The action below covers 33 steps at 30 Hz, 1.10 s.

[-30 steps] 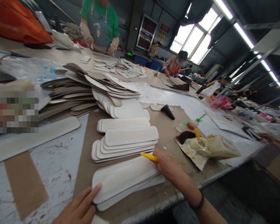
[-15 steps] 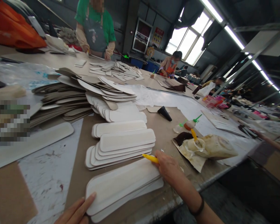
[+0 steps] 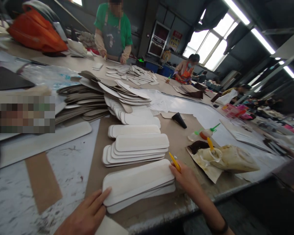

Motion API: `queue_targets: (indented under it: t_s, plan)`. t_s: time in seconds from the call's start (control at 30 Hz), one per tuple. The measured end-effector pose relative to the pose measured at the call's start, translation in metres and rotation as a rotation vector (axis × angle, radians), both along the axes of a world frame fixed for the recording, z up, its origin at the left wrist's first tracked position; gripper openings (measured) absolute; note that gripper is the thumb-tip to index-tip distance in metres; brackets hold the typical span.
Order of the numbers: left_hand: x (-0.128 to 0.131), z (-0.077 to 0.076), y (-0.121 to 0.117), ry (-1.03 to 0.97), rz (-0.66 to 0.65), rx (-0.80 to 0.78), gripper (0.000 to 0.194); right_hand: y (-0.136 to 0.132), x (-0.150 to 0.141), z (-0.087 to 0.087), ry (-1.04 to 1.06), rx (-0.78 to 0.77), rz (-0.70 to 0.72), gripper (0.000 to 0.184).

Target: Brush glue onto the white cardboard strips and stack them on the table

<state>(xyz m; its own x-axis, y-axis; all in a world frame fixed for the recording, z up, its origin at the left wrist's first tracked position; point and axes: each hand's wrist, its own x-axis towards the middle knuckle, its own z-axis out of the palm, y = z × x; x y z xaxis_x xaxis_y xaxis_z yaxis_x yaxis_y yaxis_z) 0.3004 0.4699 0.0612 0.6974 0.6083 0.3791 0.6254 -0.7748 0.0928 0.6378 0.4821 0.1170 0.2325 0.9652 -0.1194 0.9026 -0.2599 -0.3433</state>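
Note:
A stack of long, white, round-cornered panels (image 3: 139, 182) lies before me near the table's front edge. My left hand (image 3: 87, 210) grips its left end, one fingertip resting on the top panel and the other fingers along the edge. At the opposite end, my right hand (image 3: 186, 176) has its fingers closed around a yellow pointed stick (image 3: 174, 162), tip upward. Those fingers touch the top panel's right corner. Just behind, another fanned pile of white panels (image 3: 142, 142) lies close to this stack.
Right of my right hand lies a glue-stained cut plastic container (image 3: 235, 158) with a yellow stick in its mouth. Small green-tipped bottles (image 3: 207, 133) and a black cone (image 3: 179, 120) are behind it. Tall piles of panels (image 3: 88, 98) stand left. A person in green (image 3: 114, 36) works across the table.
The view has swung left. My right hand has moved to the panel's right corner, and the yellow stick has turned from pointing left to pointing upward. My left hand stays at the left end.

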Motion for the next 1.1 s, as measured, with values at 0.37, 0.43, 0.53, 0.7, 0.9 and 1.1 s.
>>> queue_targets:
  t_s: [0.37,0.43,0.53,0.7,0.9,1.1]
  plan:
    - [-0.008,0.039,0.009,-0.461,0.244,-0.787,0.023,0.0,0.002,-0.005,0.169,0.029,-0.107,0.025]
    - [-0.008,0.043,0.013,-0.546,0.357,-0.919,0.021,-0.002,-0.002,-0.004,0.133,0.021,-0.114,0.023]
    - [-0.006,0.041,0.015,-0.678,0.53,-1.093,0.033,-0.005,-0.006,0.002,0.04,0.01,-0.138,0.022]
    - [0.0,0.041,0.012,-1.095,0.69,-1.25,0.046,-0.011,-0.012,0.021,0.064,0.041,-0.162,0.026]
    - [0.0,0.055,0.008,-1.333,0.886,-1.399,0.051,-0.015,-0.017,0.04,0.241,0.141,-0.134,0.032]
    - [0.008,0.06,0.006,-1.456,0.861,-1.456,0.054,-0.016,-0.022,0.035,0.496,0.078,-0.137,0.034]
